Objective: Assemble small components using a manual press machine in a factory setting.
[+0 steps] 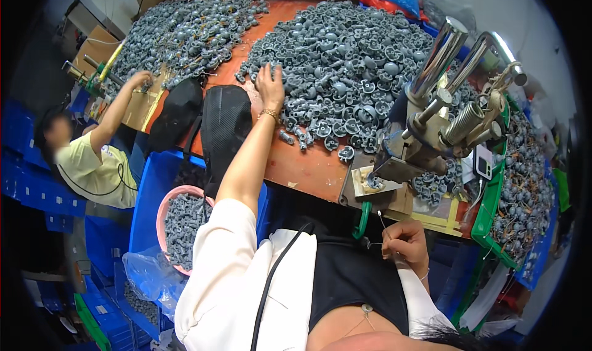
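Observation:
My left hand [270, 87] reaches to the left edge of a large pile of grey plastic parts [339, 61], its fingers stretched out and apart. Nothing shows in its grasp; whether the fingertips touch a part I cannot tell. Low at the right, my right hand [407, 243] is closed in a pinch on a thin wire [383, 221] with a small white tip standing up from the fingers. A metal hand press [431, 113] stands on the table beyond that hand, with a pale block [368, 182] at its base. A green curved handle [362, 220] hangs below the table edge.
A black bag [227, 126] lies left of my forearm. Below it, a pink basin [161, 221] holds small grey parts. At right are a phone [483, 163] and a green crate [491, 209] of wired parts. A co-worker [98, 160] reaches toward another grey pile [185, 33].

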### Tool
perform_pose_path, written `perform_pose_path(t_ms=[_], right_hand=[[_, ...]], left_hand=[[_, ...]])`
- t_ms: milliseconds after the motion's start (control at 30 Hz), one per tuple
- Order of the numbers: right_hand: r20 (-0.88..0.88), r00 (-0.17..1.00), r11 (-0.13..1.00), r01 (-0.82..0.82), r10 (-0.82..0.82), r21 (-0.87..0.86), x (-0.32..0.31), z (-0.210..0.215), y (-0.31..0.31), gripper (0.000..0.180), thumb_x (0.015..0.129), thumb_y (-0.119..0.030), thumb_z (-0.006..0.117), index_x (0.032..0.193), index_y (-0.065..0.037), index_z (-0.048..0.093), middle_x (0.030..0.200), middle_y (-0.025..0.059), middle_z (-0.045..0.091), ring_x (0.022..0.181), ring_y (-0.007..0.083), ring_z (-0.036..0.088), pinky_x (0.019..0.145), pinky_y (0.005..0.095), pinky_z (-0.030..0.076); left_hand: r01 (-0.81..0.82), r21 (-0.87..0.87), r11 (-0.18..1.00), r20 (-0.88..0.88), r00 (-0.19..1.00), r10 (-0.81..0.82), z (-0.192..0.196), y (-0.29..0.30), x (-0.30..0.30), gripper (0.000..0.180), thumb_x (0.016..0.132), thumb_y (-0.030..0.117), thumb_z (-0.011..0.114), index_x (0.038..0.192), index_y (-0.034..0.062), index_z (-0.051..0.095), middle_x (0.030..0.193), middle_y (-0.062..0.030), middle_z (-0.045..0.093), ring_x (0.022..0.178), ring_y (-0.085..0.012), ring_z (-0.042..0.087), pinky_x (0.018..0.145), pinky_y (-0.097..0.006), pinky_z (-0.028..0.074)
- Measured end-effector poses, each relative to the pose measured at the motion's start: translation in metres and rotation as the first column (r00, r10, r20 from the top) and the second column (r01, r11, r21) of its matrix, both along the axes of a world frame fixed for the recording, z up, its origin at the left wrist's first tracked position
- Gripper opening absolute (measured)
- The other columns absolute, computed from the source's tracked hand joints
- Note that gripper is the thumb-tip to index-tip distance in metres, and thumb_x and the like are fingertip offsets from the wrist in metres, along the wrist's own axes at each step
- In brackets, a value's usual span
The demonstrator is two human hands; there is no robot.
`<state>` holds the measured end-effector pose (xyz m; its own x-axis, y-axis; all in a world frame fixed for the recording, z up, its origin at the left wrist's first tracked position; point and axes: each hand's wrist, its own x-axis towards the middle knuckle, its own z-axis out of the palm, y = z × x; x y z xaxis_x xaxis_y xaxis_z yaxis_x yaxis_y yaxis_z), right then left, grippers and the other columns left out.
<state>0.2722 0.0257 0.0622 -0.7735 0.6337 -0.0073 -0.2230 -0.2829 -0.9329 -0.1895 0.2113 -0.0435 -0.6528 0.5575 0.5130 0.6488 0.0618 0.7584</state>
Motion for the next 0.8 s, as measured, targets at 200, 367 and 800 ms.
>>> perform_pose_path(t_ms=[200,367,800], right_hand=[[0.003,1.000,0.999,-0.008,0.008,0.039,-0.007,0.004,-0.015,0.009,0.077,0.002,0.063,0.070,0.006,0.062,0.063,0.0118,0.061,0.052,0.0154,0.058,0.049,0.0253,0.047],[0.021,1.000,0.999,0.013,-0.014,0.033,-0.014,0.008,-0.023,0.006,0.078,0.001,0.063,0.073,0.006,0.063,0.066,0.0123,0.062,0.053,0.0151,0.059,0.048,0.0234,0.044],[0.185,0.968,0.986,0.166,-0.168,0.025,-0.030,0.011,-0.021,0.014,0.075,-0.005,0.061,0.067,0.007,0.059,0.058,0.0115,0.057,0.048,0.0162,0.053,0.045,0.0272,0.043]], left_hand=[[0.288,0.026,0.957,-0.104,0.953,-0.284,0.017,-0.003,0.036,0.059,0.094,0.045,0.045,0.139,0.0068,0.039,0.147,-0.0222,0.028,0.136,-0.0364,0.025,0.111,-0.044,0.018],[-0.116,0.102,0.988,-0.413,0.899,0.148,0.056,0.002,-0.021,0.046,0.090,0.042,0.052,0.119,0.0068,0.058,0.124,-0.0212,0.055,0.116,-0.0347,0.049,0.099,-0.044,0.034],[-0.339,-0.672,0.658,-0.023,0.898,0.439,0.022,0.051,-0.108,0.055,0.080,0.057,0.054,0.124,0.0243,0.060,0.131,-0.0093,0.054,0.126,-0.0336,0.042,0.107,-0.055,0.021]])
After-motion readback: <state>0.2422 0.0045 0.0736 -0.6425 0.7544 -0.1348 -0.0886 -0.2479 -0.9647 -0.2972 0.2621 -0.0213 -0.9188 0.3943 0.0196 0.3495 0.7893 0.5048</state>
